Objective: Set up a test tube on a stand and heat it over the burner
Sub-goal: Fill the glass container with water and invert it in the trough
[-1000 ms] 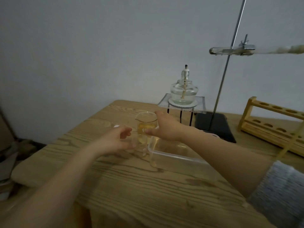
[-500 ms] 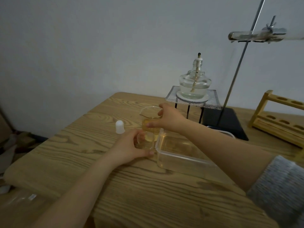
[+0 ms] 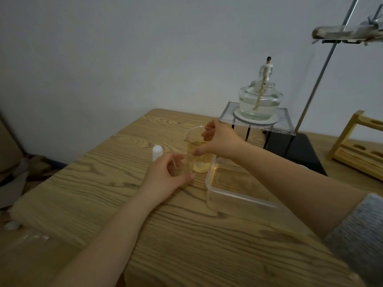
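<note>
On the pale, strongly grained wooden tabletop [image 3: 103,183], the left hand [image 3: 165,179] curls its fingers and thumb around a small clear glass vessel [image 3: 183,164] (its exact shape is hard to make out through the fingers). Just behind it, the right hand [image 3: 219,139] grips a clear glass beaker [image 3: 196,148] holding yellowish liquid, thumb on the near wall and fingers at the rim. The beaker stands touching or just beside the corner of a shallow clear plastic tray [image 3: 238,195], under the right forearm. A small white plastic cap [image 3: 157,152] stands upright near the left hand.

Behind the beaker, a clear glass spirit burner [image 3: 260,100] with a dark wick tip sits on a wire gauze atop a black tripod [image 3: 257,123], showing no flame. To its right, a metal retort stand [image 3: 323,69] rises from a black base, and its clamp holds a glass test tube [image 3: 339,34] roughly level, high and to the right of the burner. A light wooden test-tube rack [image 3: 360,141] stands at the right edge.
</note>
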`<state>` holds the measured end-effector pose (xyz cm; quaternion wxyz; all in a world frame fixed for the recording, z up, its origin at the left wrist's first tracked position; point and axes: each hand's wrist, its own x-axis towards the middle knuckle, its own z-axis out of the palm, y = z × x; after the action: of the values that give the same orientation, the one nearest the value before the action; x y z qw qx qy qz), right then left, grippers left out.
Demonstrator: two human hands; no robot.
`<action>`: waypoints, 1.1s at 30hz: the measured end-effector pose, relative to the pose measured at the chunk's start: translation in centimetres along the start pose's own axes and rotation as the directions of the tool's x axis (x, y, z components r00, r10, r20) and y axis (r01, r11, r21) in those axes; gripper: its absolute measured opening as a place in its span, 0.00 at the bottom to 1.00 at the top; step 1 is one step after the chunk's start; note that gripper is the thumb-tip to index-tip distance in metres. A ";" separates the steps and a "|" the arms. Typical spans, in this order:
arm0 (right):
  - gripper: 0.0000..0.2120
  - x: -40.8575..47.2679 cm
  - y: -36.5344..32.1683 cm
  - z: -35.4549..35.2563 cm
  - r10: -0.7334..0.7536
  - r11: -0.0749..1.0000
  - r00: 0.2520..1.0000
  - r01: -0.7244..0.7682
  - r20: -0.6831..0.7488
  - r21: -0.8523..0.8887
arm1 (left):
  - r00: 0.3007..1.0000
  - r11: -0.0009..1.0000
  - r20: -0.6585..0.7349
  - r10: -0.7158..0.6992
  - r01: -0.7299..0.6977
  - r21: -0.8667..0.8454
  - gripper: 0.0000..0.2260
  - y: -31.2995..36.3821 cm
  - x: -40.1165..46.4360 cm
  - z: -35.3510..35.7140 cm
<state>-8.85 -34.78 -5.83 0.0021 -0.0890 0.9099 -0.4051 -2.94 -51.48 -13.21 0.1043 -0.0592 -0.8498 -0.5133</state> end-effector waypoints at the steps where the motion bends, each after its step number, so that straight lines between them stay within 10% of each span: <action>1: 0.40 0.0 0.0 0.0 -0.014 1.000 1.000 0.014 0.003 0.010 | 1.000 1.000 -0.020 -0.006 0.006 -0.002 0.20 -0.1 0.0 0.0; 33: 0.42 -0.7 -2.6 1.7 -0.393 0.865 0.916 0.397 0.076 -0.307 | 0.985 0.987 -0.168 -0.021 0.047 0.154 0.24 -1.4 -0.1 -0.6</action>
<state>-7.58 -37.58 -5.10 -0.0900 -0.2747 0.9253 -0.2455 -3.07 -52.70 -14.16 0.1704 0.0068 -0.8768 -0.4496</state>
